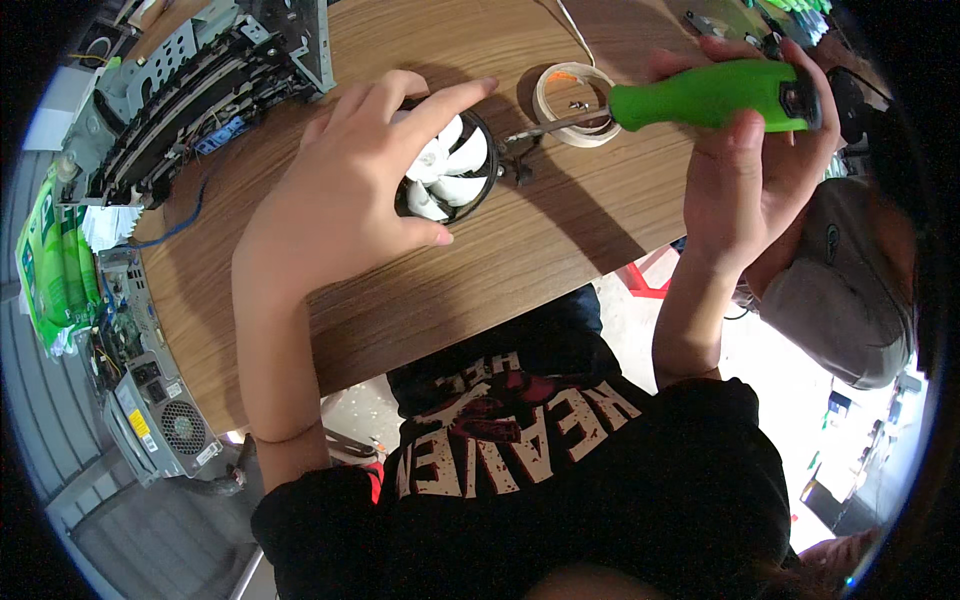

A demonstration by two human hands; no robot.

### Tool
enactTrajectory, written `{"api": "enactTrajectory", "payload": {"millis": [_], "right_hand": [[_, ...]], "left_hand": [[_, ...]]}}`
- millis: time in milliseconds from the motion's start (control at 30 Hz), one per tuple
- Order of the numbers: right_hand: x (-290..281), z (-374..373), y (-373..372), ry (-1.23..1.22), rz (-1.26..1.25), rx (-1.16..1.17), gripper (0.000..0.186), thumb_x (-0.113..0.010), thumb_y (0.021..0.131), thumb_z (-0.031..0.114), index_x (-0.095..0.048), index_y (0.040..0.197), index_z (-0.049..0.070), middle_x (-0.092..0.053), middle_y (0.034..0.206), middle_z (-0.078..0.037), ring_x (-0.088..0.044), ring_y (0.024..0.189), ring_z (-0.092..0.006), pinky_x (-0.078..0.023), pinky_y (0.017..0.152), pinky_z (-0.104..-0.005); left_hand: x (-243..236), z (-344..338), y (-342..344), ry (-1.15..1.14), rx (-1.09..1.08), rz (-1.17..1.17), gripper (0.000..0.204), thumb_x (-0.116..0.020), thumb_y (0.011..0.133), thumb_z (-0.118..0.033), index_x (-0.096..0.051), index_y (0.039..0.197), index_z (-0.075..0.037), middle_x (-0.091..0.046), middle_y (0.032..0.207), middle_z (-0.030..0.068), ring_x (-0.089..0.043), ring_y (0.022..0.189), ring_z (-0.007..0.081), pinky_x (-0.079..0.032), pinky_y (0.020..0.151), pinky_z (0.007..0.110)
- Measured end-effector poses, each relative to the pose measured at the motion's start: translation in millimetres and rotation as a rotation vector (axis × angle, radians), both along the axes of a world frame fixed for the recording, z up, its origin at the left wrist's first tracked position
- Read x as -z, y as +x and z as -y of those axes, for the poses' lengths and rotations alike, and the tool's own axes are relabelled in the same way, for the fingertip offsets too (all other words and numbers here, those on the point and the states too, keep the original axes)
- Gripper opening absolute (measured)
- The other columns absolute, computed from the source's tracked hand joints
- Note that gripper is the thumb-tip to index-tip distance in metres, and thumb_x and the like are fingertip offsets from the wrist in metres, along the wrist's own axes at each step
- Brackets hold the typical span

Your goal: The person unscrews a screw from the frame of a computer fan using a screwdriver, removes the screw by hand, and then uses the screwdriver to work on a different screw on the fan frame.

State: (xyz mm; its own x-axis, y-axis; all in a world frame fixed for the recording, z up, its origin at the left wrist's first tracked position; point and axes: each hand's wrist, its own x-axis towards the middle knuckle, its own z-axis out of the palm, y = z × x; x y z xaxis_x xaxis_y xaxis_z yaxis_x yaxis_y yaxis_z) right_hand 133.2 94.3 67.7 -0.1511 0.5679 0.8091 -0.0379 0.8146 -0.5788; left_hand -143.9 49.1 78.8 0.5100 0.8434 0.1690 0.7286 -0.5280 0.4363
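Note:
A small round cooling fan [460, 187] with white blades and a black rim stands on the wooden table. My left hand [345, 185] is closed around it from the left, index finger along the far side and thumb on the near side, hiding part of the fan. My right hand [745, 195] grips a screwdriver [700, 95] by its thick green handle. The metal shaft points left, across a ring of tape, and its tip is at a small dark bracket [521, 160] on the fan's right edge. Whether the tip sits in a screw I cannot tell.
The tape ring [543, 98] holds a few small screws. An opened metal computer chassis [200, 85] stands at the far left, with a power supply unit [165, 420] below it and green packets [60, 265] beside it. A grey bag [845, 285] is on the right.

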Motion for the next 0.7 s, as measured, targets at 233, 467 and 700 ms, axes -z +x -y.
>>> {"api": "enactTrajectory", "payload": {"millis": [233, 467, 700], "right_hand": [[-5, -2, -8, 0.022, 0.053, -0.046, 0.053, -0.054, 0.098, 0.021, -0.029, 0.140, 0.000, -0.057, 0.118, -0.032, -0.067, 0.095, -0.0453, -0.061, 0.077, -0.0504], [-5, 1, -13, 0.036, 0.158, 0.085, 0.064, -0.064, 0.093, 0.022, -0.029, 0.141, -0.003, -0.058, 0.114, -0.032, -0.068, 0.090, -0.0408, -0.058, 0.078, -0.0463], [0, 4, -19, -0.020, 0.078, 0.050, 0.061, -0.063, 0.094, 0.019, -0.030, 0.139, -0.005, -0.059, 0.112, -0.031, -0.069, 0.087, -0.0403, -0.057, 0.079, -0.0463]], "left_hand": [[7, -5, -7, -0.002, 0.050, 0.023, 0.094, -0.082, 0.054, -0.011, -0.047, 0.141, -0.006, -0.050, 0.126, 0.0144, -0.050, 0.117, 0.0320, -0.040, 0.101, 0.038], [7, -5, -8, -0.023, 0.025, -0.030, 0.095, -0.084, 0.054, -0.017, -0.047, 0.140, -0.004, -0.048, 0.129, 0.0146, -0.050, 0.119, 0.0327, -0.040, 0.102, 0.038], [7, -5, -7, -0.020, 0.000, -0.077, 0.096, -0.086, 0.056, -0.021, -0.045, 0.142, -0.007, -0.047, 0.130, 0.0140, -0.048, 0.121, 0.0338, -0.040, 0.103, 0.039]]}}
